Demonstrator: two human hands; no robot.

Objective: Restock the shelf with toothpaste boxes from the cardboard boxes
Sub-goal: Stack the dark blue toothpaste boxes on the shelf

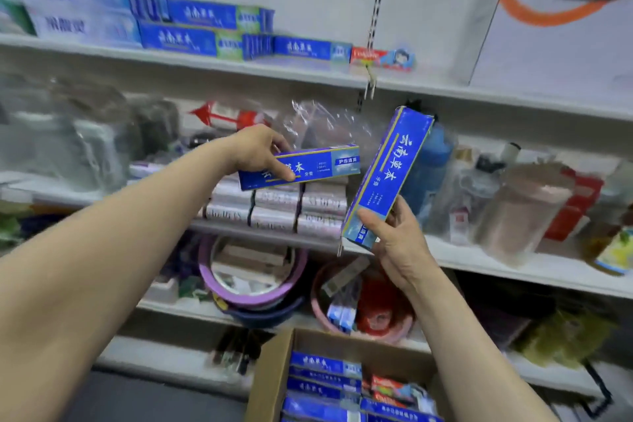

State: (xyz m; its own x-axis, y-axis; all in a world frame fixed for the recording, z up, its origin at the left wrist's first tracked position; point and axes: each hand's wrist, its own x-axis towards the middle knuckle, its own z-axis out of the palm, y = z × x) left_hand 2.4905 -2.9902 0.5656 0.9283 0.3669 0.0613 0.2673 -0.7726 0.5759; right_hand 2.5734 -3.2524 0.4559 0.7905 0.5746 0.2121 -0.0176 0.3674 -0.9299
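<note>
The left hand [257, 151] pinches a level toothpaste box [318, 166], its long axis parallel to the top shelf [171, 60] above it; the right hand [397, 240] grips a tilted toothpaste box [390, 168] by its lower end (likely needs turning flat), so the left seems readier to place

Top shelf [171, 56]: stacked toothpaste boxes [191, 27] on its left and middle.
Before the middle shelf [486, 259]: our left hand [255, 151] holds a level toothpaste box [308, 166]; to its right, our right hand [399, 236] holds a tilted toothpaste box [387, 178] by its lower end.
Behind the level one: what we take for wrapped packs [277, 209].
Below, nearest us: cardboard box [270, 373], packed toothpaste boxes [325, 377] inside.
</note>
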